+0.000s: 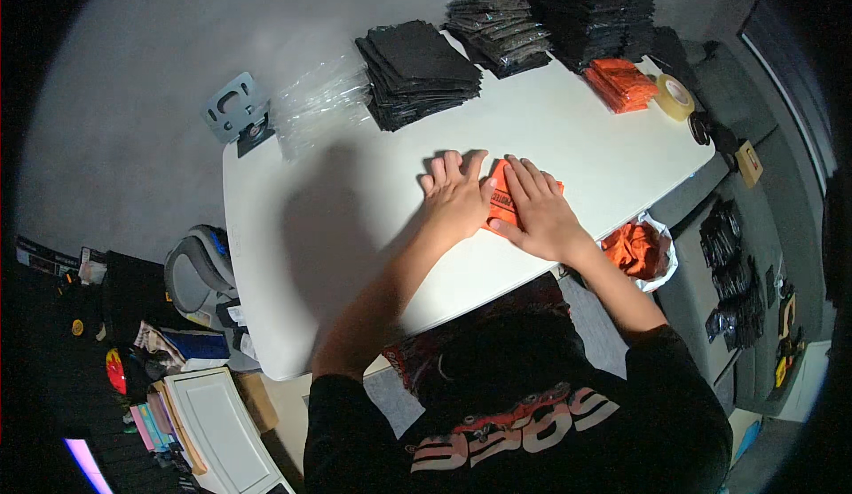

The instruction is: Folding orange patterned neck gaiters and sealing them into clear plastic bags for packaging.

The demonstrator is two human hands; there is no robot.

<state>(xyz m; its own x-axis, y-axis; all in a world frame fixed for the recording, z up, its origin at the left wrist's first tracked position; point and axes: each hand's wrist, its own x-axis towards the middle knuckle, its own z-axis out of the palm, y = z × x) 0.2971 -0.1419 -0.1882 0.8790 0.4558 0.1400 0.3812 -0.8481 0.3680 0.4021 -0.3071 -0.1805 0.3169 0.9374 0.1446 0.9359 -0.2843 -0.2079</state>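
A small folded orange cloth piece [503,203] with dark printing lies flat on the white table [355,290], in front of me. My right hand [545,217] rests flat over its right part, fingers stretched out and pointing away from me. On its left side is my left hand [456,203], fingers apart and slightly bent, with the thumb at the cloth's edge. Neither hand is closed around anything. Part of the cloth is hidden under the right hand.
Along the far edge stand clear plastic bags [321,103], a black stack [417,72], bagged black pieces [499,28], a taller black stack [586,19], orange packets [619,84] and a tape roll [674,97]. A grey metal bracket [235,108] stands far left. A bag of orange cloth [637,250] sits right.
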